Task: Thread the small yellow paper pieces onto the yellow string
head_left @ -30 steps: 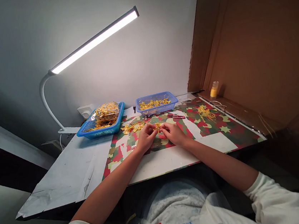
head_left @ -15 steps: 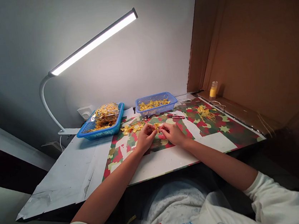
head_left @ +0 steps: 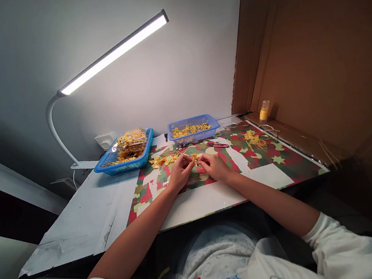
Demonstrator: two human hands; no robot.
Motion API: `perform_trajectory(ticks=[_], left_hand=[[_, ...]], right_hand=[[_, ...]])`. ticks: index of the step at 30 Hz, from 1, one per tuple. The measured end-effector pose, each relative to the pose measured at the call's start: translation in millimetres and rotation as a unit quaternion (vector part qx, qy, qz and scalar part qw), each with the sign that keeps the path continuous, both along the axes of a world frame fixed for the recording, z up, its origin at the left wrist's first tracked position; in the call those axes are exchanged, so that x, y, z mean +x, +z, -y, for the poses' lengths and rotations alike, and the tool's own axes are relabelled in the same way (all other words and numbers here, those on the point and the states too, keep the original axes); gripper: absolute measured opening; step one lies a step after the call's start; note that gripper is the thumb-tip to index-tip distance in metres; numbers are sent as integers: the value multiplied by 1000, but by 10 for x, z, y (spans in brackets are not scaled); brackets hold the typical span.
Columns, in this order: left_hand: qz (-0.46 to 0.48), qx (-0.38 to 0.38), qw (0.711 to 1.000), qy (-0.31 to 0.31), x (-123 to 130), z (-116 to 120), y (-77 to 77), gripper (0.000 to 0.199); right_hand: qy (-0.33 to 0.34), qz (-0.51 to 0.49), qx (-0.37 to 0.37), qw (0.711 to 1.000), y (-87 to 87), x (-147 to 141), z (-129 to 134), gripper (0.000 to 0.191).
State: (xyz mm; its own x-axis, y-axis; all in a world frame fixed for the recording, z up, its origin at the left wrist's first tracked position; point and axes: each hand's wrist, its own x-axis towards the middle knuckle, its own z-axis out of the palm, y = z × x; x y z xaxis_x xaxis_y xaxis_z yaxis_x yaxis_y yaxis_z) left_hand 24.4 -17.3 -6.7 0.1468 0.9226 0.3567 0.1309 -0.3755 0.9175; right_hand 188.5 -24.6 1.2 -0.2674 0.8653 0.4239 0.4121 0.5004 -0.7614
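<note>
Two hands in a close pinch on one yellow bow, two baskets beyond, one lamp above

I see open room over the white tabletop left of the left hand, with the blue basket and lamp base blocking farther back. Straight ahead I've got loose yellow pieces, pink clippers and the lavender basket in the way. Right hand has a low lane rightward over the camouflage sheet, passing nearside of the yellow thread tangle, with cardboard bounding that side.
</note>
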Motion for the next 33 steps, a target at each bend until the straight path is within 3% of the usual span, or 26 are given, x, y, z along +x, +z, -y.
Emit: perform_trajectory(ticks=[17,33], left_hand=[[-4,14,1000,5,5,1,20,19],[-64,39,997,27,1,31,17,13]], right_hand=[[-3,-5,6,1000,-23,-19,-15,12],[-27,-11,-3,1000,-12,-49,10,15]])
